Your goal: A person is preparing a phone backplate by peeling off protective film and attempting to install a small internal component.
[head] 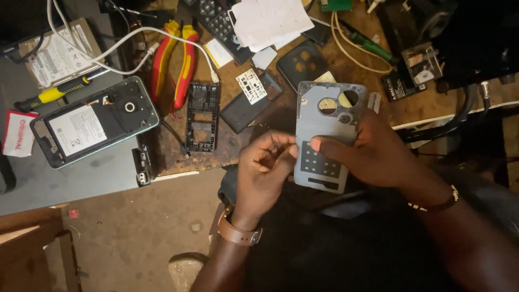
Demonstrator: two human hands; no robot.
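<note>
A grey phone back cover (pixel 328 116), inner side up with camera cutouts near its top, is held over my lap at the workbench's near edge. My right hand (pixel 373 154) grips it from the right, thumb across its lower middle. My left hand (pixel 265 165) touches its left edge with curled fingertips pinching at that edge. An opened phone (pixel 94 123) with its battery exposed lies on a grey sheet (pixel 70 176) to the left, away from both hands.
Red and yellow pliers (pixel 175 62), a black plastic frame (pixel 201 116), a yellow-handled screwdriver (pixel 51 94), a hard drive (pixel 57 54), white cables (pixel 121 46), papers (pixel 267 21) and small phone parts crowd the wooden bench. Bare floor lies below left.
</note>
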